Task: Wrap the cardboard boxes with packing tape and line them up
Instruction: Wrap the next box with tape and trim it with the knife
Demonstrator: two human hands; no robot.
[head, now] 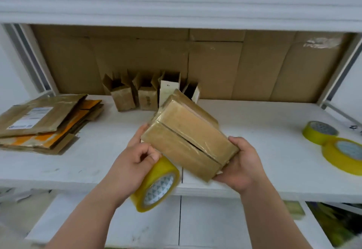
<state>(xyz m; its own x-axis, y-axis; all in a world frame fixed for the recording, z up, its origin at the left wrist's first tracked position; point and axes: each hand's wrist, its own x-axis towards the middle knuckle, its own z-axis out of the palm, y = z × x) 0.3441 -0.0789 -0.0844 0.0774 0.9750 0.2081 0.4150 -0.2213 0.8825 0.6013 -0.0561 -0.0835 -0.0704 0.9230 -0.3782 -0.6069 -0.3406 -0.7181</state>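
I held the cardboard box (189, 141) tilted in the air above the front edge of the white shelf (274, 160). My right hand (242, 165) cupped its near corner, fingers curled under. My left hand (135, 160) gripped the tape roll (156, 185), with the thumb against the box's left end. The box seemed light and stiff, though its glossy taped faces looked slippery, so corners and edges seemed the surest hold.

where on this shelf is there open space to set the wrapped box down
Bare shelf lies between the open boxes and tape rolls, and in front of the flattened cardboard. The left end and back middle are crowded.
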